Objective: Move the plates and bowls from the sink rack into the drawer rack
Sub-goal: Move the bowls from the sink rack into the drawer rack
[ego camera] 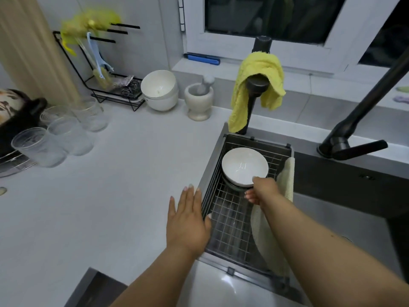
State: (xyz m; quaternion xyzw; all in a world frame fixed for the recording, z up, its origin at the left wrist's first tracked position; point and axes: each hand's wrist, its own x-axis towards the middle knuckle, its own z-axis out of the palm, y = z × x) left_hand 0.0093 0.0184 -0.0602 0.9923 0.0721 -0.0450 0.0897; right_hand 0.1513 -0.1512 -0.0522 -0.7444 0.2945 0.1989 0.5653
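Observation:
A wire sink rack sits in the left end of the sink. At its far end a white bowl rests on top of other dishes, whose edges show under it. My right hand grips the near rim of that white bowl, thumb on top, fingers below. My left hand lies flat and open on the counter edge beside the rack's left wall, holding nothing. The drawer rack is out of view.
A pale cloth hangs over the rack's right side. Two black faucets stand behind the sink, one draped with a yellow towel. On the counter stand stacked white bowls, a mortar and pestle and several clear cups.

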